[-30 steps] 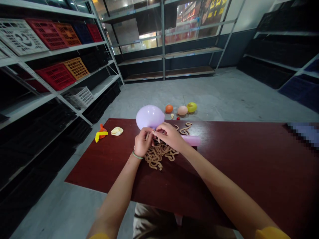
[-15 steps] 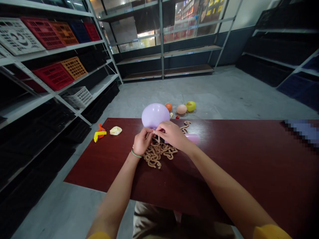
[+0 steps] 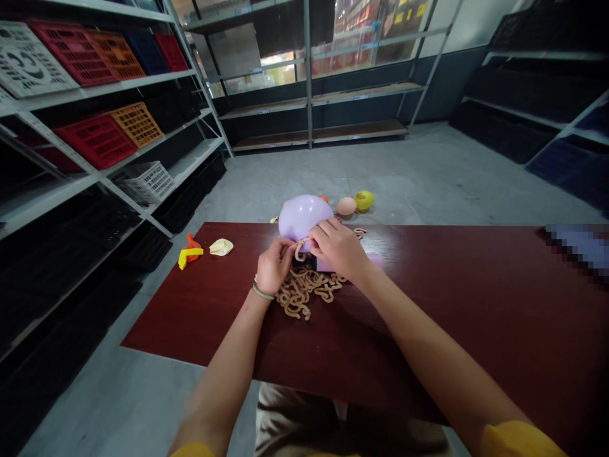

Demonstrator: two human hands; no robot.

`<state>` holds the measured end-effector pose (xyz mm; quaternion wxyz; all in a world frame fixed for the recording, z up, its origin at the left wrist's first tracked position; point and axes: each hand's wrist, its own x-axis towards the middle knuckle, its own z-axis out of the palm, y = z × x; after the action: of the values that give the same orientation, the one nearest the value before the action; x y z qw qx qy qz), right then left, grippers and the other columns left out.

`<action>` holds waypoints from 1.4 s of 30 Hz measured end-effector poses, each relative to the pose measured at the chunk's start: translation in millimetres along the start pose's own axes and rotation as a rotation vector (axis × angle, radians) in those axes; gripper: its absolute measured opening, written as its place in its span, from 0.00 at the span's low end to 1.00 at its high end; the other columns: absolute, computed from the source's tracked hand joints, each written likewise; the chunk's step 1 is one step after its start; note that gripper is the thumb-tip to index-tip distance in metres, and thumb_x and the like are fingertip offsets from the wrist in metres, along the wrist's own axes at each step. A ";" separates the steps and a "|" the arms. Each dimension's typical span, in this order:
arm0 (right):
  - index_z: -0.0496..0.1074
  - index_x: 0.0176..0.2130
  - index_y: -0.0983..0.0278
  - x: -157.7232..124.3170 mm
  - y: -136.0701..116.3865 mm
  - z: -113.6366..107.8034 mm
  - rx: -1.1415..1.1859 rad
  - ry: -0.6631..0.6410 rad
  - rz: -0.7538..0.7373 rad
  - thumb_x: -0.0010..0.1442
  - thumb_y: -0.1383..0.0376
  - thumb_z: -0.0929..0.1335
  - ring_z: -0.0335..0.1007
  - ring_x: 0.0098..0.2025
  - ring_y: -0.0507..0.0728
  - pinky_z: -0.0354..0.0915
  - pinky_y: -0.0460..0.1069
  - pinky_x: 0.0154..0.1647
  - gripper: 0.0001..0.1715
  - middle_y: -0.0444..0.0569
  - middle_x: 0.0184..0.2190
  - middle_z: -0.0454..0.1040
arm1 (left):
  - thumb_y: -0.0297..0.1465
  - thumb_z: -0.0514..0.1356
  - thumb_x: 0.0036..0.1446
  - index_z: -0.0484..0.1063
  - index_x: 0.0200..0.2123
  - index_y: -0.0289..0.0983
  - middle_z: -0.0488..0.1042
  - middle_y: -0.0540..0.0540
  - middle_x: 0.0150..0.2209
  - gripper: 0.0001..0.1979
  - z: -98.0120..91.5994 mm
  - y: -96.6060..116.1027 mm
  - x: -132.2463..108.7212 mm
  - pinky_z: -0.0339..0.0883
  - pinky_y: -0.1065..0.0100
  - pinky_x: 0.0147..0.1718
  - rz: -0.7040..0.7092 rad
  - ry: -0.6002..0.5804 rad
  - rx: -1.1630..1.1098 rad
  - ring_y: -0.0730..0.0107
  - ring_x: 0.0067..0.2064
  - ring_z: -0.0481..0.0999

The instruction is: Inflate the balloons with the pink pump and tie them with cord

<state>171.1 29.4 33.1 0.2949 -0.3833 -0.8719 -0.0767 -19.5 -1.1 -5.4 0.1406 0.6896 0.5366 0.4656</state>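
Two hands, left hand pinching tan cord, right hand clasping round lilac balloon

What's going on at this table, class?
A person sits at a dark red table using both bare hands. The right hand lies over an inflated lilac balloon, while the left hand grips a loop of knobbly tan cord, most of which lies heaped below. A peach balloon and a yellow balloon sit on the floor beyond.
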 end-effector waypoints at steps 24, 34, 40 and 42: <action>0.69 0.36 0.62 -0.1 6.7 -2.3 0.137 0.067 0.056 0.60 0.70 0.64 0.63 0.43 0.62 0.61 0.56 0.45 0.05 0.52 0.36 0.70 | 0.41 0.56 0.64 0.70 0.38 0.40 0.69 0.55 0.18 0.11 8.2 2.1 -2.8 0.60 0.73 0.22 -0.107 -0.069 -0.231 0.75 0.19 0.68; 0.72 0.40 0.59 -0.6 7.5 4.9 0.368 0.064 0.056 0.64 0.62 0.67 0.64 0.46 0.59 0.63 0.55 0.49 0.05 0.48 0.39 0.71 | 0.43 0.58 0.62 0.69 0.36 0.39 0.66 0.56 0.17 0.13 9.1 0.1 0.8 0.57 0.74 0.19 -0.208 -0.054 -0.410 0.77 0.17 0.64; 0.72 0.37 0.63 1.2 10.9 -2.8 0.039 -0.003 -0.028 0.68 0.65 0.60 0.62 0.44 0.62 0.60 0.57 0.46 0.13 0.53 0.38 0.71 | 0.42 0.58 0.62 0.68 0.36 0.38 0.74 0.52 0.26 0.13 11.4 0.9 2.2 0.58 0.75 0.19 -0.193 -0.090 -0.426 0.79 0.18 0.66; 0.72 0.37 0.63 0.9 13.4 -5.2 -0.073 -0.030 -0.069 0.69 0.66 0.58 0.61 0.43 0.62 0.60 0.57 0.44 0.16 0.54 0.38 0.70 | 0.42 0.57 0.62 0.68 0.36 0.38 0.74 0.52 0.25 0.12 11.1 0.6 3.0 0.58 0.75 0.19 -0.199 -0.078 -0.420 0.79 0.18 0.66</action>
<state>182.6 37.4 36.6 0.2648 -0.3648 -0.8855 -0.1128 -10.3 4.7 -9.4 0.3467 0.6065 0.4875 0.5237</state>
